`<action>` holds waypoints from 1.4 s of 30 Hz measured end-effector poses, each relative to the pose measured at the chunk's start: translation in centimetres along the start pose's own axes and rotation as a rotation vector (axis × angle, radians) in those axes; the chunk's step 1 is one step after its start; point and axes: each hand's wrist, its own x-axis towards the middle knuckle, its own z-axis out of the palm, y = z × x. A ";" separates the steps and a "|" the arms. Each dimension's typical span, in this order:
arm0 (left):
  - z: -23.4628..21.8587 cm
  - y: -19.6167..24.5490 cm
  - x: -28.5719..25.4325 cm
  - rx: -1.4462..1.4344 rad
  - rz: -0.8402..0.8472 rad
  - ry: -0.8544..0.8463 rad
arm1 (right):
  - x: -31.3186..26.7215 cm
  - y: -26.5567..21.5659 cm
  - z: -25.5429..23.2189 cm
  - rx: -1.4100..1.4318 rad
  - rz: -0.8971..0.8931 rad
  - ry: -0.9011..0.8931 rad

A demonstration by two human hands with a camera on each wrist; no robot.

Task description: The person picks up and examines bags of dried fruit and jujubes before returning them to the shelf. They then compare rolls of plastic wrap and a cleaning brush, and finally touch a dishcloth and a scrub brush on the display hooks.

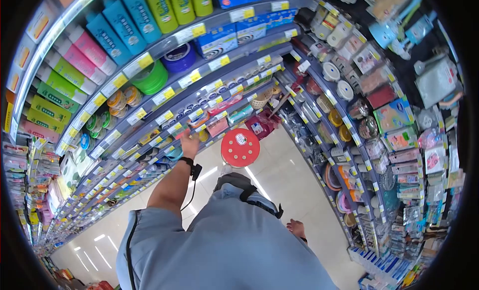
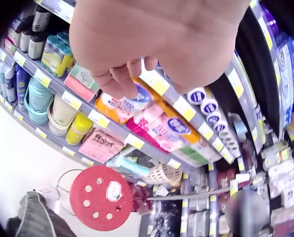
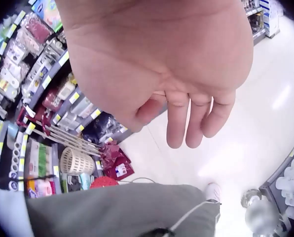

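Observation:
My left hand (image 1: 188, 143) reaches out to the lower shelves on the left. In the left wrist view its bent fingers (image 2: 122, 81) overlap an orange-and-white pack (image 2: 118, 109), with nothing seen gripped. Beside that pack lie pink-and-white packs (image 2: 159, 126) with a blue oval label and a green-and-pink pack (image 2: 83, 81). A pink package (image 2: 101, 144) sits on the shelf below, next to a yellow container (image 2: 79, 128). My right hand (image 3: 162, 64) hangs low at my side over the floor, its fingers loosely bent and nothing in them.
A round red stool (image 1: 240, 148) with holes in its top stands on the tiled floor ahead. Behind it are a dark red dustpan (image 1: 260, 128) and a cream basket (image 1: 261, 98). Shelves with hanging goods line the right side (image 1: 344, 135); bottles (image 1: 107, 38) fill the upper left.

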 end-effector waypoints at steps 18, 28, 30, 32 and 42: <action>-0.7 0.8 14.3 0.233 -0.092 -0.087 | -3.3 -25.1 17.4 -0.402 -0.482 -0.038; -5.0 3.3 3.7 -0.653 -0.508 -0.435 | -5.6 -30.3 24.6 -0.839 -0.832 -0.047; -7.9 4.9 1.6 -0.591 -0.464 -0.695 | -7.5 -33.3 27.8 -0.758 -0.948 -0.175; -9.8 5.8 0.5 -0.522 -0.415 -0.784 | -11.1 -36.9 31.5 -0.752 -0.933 -0.338; -12.4 17.5 -0.3 0.063 0.299 -1.155 | -13.0 -38.9 40.8 -0.415 -0.500 -0.884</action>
